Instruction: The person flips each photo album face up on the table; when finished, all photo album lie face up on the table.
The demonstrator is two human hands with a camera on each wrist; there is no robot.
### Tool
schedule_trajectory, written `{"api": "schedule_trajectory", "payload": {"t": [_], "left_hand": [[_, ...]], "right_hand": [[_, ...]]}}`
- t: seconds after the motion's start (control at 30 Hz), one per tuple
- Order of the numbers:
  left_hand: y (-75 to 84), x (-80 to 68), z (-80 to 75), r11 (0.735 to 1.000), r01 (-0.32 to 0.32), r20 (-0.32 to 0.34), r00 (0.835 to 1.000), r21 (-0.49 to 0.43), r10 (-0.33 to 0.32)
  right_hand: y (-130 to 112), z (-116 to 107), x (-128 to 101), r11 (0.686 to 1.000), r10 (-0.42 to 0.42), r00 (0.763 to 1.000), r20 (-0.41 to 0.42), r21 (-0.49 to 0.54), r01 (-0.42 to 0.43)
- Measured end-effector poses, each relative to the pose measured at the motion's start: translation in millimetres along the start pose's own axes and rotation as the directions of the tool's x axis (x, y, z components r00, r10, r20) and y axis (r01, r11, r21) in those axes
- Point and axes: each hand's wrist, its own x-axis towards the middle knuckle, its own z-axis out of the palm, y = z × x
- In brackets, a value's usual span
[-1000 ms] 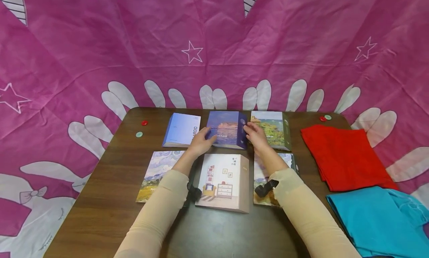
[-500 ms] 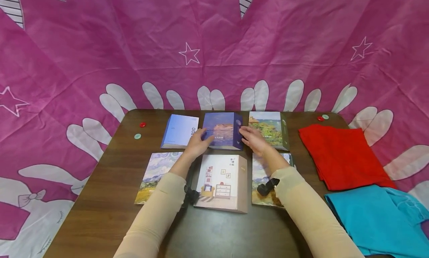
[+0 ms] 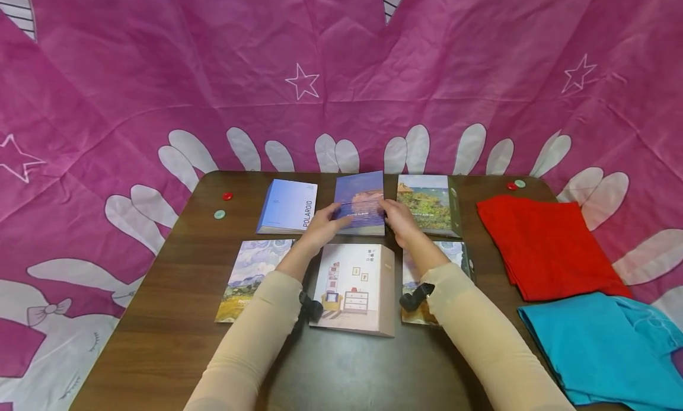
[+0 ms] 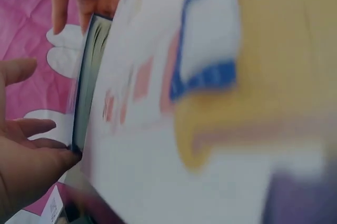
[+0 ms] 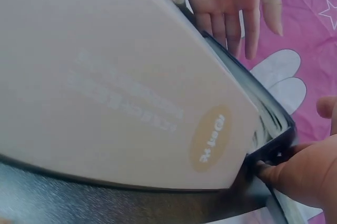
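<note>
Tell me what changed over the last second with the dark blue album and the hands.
The dark blue album has been tipped up off the table between the left hand and right hand; its spine no longer shows. The other albums and the cloths stayed put.

Your dark wooden table (image 3: 160,316) carries six photo albums (image 3: 354,289) mid-table, red cloth (image 3: 544,248) and blue cloth (image 3: 603,346) along the right edge.
</note>
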Motion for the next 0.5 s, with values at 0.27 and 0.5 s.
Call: {"api": "schedule_trajectory", "payload": {"t": [0.27, 0.5], "left_hand": [[5.9, -1.4, 6.0, 0.996, 0.031, 0.004, 1.0, -0.088, -0.031], [8.1, 5.1, 18.6, 0.966, 0.075, 0.06, 0.996, -0.246, -0.062]], "right_hand": [[-4.9, -4.7, -0.4, 0.996, -0.035, 0.987, -0.157, 0.075, 0.047], [-16.3, -14.9, -0.4, 0.992, -0.01, 0.993, -0.115, 0.126, 0.025]]}}
